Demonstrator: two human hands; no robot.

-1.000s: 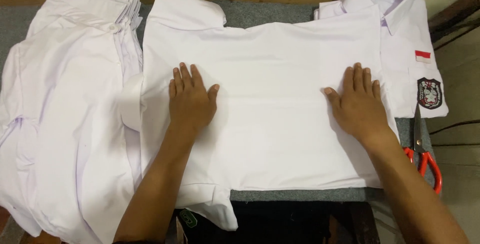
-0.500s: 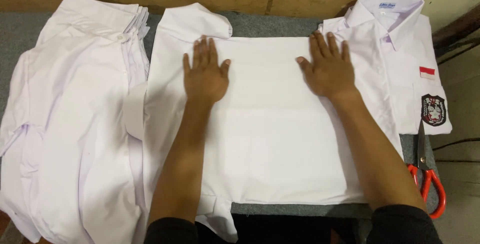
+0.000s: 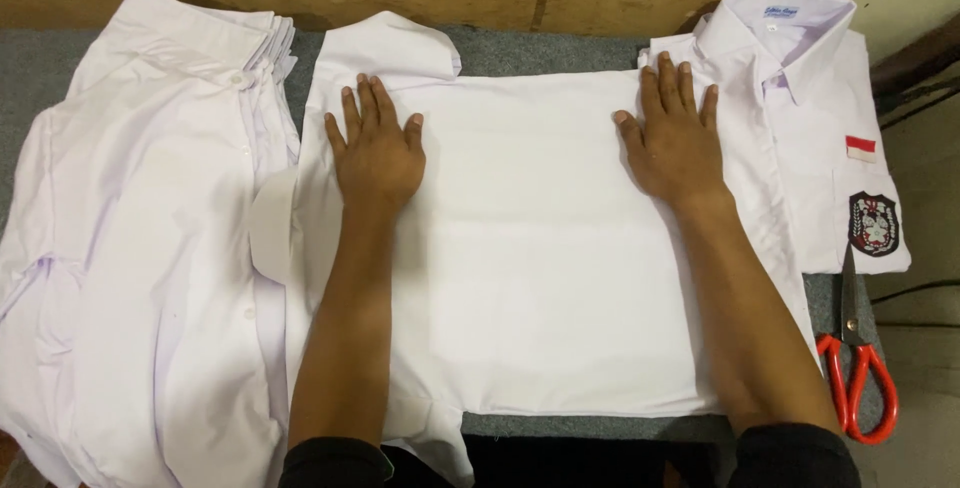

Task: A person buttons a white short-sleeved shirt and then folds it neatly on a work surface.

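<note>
White shirt [image 3: 540, 278] lies folded flat mid-bench [image 3: 560, 48], both hands spread open, palms pressing its upper part, left hand [image 3: 378, 153] near sleeve, right hand [image 3: 672, 143] beside the folded badge shirt [image 3: 820, 138].

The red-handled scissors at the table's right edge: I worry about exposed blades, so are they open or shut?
Shut. The red-handled scissors lie with their blades together as one narrow strip and the two handle loops side by side.
</note>
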